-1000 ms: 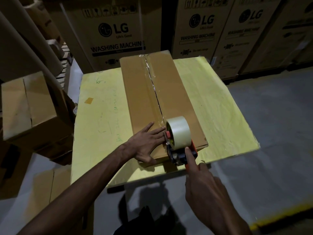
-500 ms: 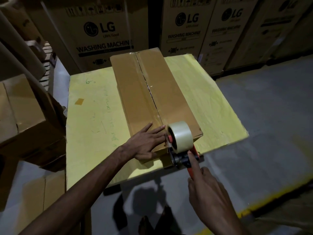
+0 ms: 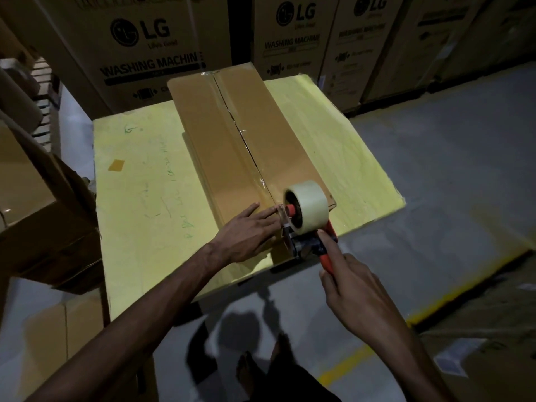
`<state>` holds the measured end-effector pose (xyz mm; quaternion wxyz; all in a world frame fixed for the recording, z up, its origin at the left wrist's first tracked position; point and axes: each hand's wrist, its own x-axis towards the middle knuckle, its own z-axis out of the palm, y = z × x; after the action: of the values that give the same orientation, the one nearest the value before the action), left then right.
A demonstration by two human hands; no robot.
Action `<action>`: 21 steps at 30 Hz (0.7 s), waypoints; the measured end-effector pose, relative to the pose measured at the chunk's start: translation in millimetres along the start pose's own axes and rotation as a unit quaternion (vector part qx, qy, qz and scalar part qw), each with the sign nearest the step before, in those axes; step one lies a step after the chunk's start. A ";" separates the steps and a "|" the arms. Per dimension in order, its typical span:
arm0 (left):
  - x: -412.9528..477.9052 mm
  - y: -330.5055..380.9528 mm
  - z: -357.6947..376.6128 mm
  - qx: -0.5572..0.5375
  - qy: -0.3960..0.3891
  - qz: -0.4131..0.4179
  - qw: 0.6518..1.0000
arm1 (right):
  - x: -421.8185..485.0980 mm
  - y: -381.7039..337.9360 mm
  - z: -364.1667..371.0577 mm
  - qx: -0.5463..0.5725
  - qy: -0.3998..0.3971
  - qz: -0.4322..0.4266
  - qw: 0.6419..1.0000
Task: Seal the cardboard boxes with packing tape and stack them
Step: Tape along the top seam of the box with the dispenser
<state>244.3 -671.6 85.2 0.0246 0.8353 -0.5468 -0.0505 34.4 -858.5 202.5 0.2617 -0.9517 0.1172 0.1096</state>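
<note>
A long brown cardboard box (image 3: 220, 146) lies on the yellow table (image 3: 139, 181), its flaps closed. Clear tape (image 3: 232, 120) runs down the centre seam from the far end to the near end. My left hand (image 3: 246, 233) lies flat, fingers straight, on the box's near end just left of the seam. My right hand (image 3: 353, 288) grips the red handle of a tape dispenser (image 3: 307, 227), index finger stretched along it. The dispenser, with its pale tape roll, sits at the box's near edge and hangs partly over it.
Large LG washing machine cartons (image 3: 150, 50) line the back. Other brown boxes (image 3: 34, 198) are stacked to the left of the table, and one more (image 3: 58, 338) stands on the floor beneath. Grey floor with a yellow line (image 3: 452, 309) lies to the right.
The dispenser has slid a little further towards me, over the box's near edge. My left hand stays flat on the box. The view has shifted slightly.
</note>
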 end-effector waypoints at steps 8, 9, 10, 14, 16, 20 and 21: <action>-1.8 4.1 -5.1 -0.023 -0.016 -0.010 1.000 | -15.0 14.0 14.6 0.016 0.014 -0.011 1.000; -1.4 4.7 -4.0 -0.021 -0.018 -0.011 1.000 | -15.9 18.0 16.4 0.020 0.015 -0.011 1.000; -0.7 5.6 -3.7 -0.024 -0.017 -0.013 0.999 | -17.1 22.7 17.5 0.021 0.014 -0.012 1.000; 1.9 5.3 -7.5 -0.040 -0.015 -0.028 0.999 | -37.0 36.0 24.3 0.009 -0.018 0.001 1.000; 3.7 2.9 -9.0 -0.040 -0.018 -0.031 0.999 | -43.9 41.7 28.7 0.000 -0.007 -0.001 1.000; 5.8 4.5 -10.2 -0.035 -0.028 -0.029 0.999 | -44.4 53.5 42.8 0.006 0.026 -0.007 1.000; 6.4 4.3 -9.0 -0.031 -0.028 -0.031 0.999 | -43.6 54.7 47.7 0.017 0.035 -0.013 0.999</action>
<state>243.9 -679.3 94.1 0.0336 0.8491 -0.5193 -0.0912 -29.3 -872.0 148.4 0.2749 -0.9518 0.1159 0.0713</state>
